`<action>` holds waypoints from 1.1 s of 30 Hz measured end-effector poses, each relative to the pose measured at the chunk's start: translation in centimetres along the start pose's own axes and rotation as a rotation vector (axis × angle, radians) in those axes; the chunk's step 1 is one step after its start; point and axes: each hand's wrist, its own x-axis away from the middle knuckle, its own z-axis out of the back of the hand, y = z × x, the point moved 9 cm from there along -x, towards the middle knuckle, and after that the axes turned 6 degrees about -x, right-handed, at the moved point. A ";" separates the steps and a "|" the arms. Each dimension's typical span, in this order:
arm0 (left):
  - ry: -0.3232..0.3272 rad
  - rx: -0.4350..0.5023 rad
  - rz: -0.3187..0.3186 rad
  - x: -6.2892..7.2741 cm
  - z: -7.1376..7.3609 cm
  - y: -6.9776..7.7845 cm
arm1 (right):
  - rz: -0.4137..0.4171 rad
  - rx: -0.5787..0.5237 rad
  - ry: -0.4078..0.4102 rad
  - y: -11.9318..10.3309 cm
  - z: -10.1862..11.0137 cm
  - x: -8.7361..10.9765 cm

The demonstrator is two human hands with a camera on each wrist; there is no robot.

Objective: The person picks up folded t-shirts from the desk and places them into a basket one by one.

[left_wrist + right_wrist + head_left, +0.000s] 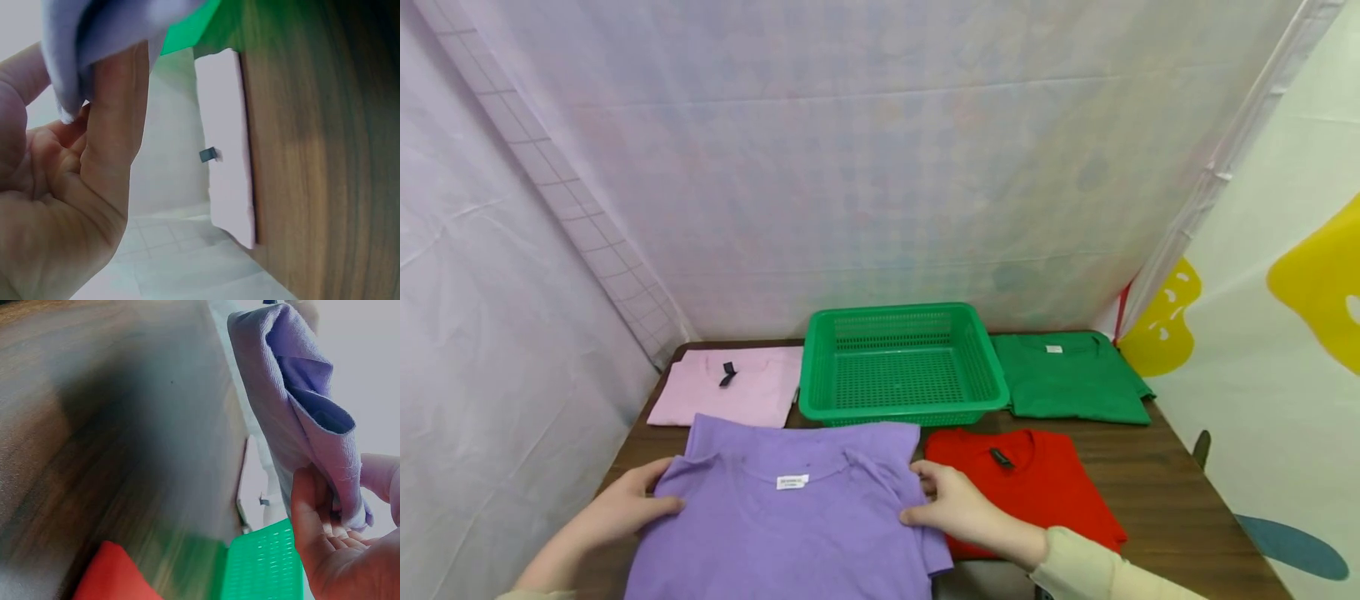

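A folded purple T-shirt (790, 525) with a white neck label is held up in front of me, above the table. My left hand (638, 497) pinches its left side, thumb on the near face and fingers behind. On the opposite side my right hand (951, 504) grips the shirt the same way. Seen in the right wrist view, the purple cloth (294, 406) hangs in folded layers between thumb and fingers, with wood below it. In the left wrist view, a fold of the shirt (119, 37) sits between the thumb and fingers.
A green plastic basket (898, 375) with nothing in it stands at the back middle. Left of it lies a folded pink T-shirt (752, 392), right of it a folded green one (1075, 379). A folded red T-shirt (1022, 483) lies on the wooden table (1180, 500). Curtains enclose the table.
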 end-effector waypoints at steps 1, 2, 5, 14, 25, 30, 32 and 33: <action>0.001 0.006 -0.007 0.0 0.1 0.2 | 0.004 0.001 0.000 -0.2 0.1 0.1; 0.003 0.013 -0.013 0.0 0.2 0.4 | 0.007 0.001 -0.001 -0.4 0.2 0.1; 0.015 0.018 -0.042 0.1 0.6 0.9 | 0.011 0.001 -0.005 -1.0 0.6 0.3; 0.038 0.025 -0.126 -0.1 1.6 2.9 | 0.036 0.009 -0.012 -2.4 2.1 0.3; 0.018 0.075 -0.093 -1.2 1.8 4.1 | -0.008 -0.053 -0.024 -3.0 4.0 0.3; 0.028 0.070 -0.048 -2.1 1.8 4.3 | -0.029 -0.092 -0.016 -2.8 5.1 0.0; 0.032 0.079 -0.036 -2.7 1.6 4.4 | -0.042 -0.107 -0.009 -2.5 5.7 -0.2; 0.031 0.095 -0.025 -3.0 1.5 4.4 | -0.050 -0.120 -0.006 -2.4 5.9 -0.3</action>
